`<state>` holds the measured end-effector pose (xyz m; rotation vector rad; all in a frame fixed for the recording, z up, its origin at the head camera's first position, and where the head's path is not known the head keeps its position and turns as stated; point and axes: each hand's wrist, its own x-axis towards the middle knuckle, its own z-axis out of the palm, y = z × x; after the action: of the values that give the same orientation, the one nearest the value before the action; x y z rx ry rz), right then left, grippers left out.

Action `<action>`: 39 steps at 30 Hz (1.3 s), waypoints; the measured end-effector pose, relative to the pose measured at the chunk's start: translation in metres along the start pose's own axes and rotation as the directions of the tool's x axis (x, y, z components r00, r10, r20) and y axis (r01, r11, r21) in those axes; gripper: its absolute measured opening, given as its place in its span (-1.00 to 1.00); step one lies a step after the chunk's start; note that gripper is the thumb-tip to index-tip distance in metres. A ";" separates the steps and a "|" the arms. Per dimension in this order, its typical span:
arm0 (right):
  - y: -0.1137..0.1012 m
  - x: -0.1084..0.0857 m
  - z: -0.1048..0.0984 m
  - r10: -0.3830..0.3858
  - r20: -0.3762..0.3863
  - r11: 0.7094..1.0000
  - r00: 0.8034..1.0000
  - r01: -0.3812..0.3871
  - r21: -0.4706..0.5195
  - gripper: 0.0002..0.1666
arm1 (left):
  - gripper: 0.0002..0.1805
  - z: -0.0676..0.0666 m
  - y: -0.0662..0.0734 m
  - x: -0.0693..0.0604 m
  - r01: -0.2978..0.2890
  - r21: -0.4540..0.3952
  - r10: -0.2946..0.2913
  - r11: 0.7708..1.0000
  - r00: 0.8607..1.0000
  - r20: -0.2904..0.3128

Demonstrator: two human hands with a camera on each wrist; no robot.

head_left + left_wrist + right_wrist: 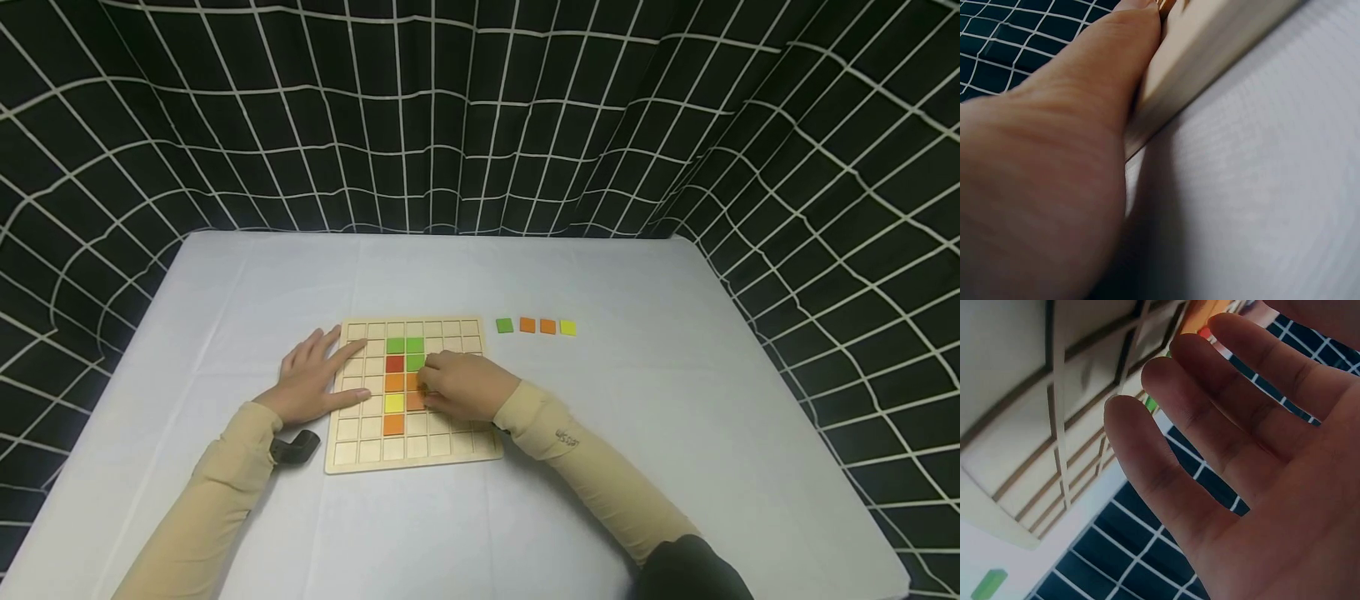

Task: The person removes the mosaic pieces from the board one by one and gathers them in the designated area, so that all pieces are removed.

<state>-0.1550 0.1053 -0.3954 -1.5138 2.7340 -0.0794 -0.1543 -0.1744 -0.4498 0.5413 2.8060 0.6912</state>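
Observation:
A wooden grid board lies on the white table, with two columns of coloured square tiles in it. My left hand rests on the board's left edge, thumb and index finger spread over its rim. The left wrist view shows the thumb side against the wooden edge. At the right column my right hand touches the orange tiles with its fingertips. In the right wrist view its fingers are extended, slightly bent, above the board. The thumb tip is out of that view.
Right of the board's upper corner stand a green tile, two orange tiles and a yellow tile in a row. A black wrist device sits at the left cuff. Dark netted cloth surrounds the table.

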 end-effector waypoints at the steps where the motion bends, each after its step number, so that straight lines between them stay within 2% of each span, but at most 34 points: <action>1: -0.001 0.000 0.001 -0.003 0.002 1.000 1.000 0.003 -0.002 -0.83 | -0.08 0.000 0.000 0.000 0.001 0.002 -0.001 1.000 1.000 0.001; 8: -0.003 0.001 0.004 -0.033 -0.015 0.999 0.999 0.033 -0.008 -0.85 | -0.08 0.000 0.000 0.000 -0.008 -0.007 0.008 1.000 1.000 0.001; 25: -0.005 0.003 0.007 -0.018 -0.005 1.000 1.000 0.018 -0.026 -0.81 | -0.08 0.000 -0.001 0.001 0.008 0.008 -0.008 1.000 1.000 0.012; 33: -0.006 0.003 0.006 -0.052 -0.023 0.997 0.998 0.051 -0.066 -0.87 | -0.07 0.001 -0.003 0.001 0.009 0.010 -0.009 1.000 1.000 0.007; 39: -0.006 0.003 0.006 -0.078 -0.027 0.995 0.997 0.076 -0.059 -0.86 | -0.08 -0.001 0.000 0.001 0.009 0.010 -0.009 1.000 1.000 0.003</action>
<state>-0.1513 0.0993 -0.4013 -1.6457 2.7231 -0.0238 -0.1551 -0.1742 -0.4488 0.5310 2.8086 0.6740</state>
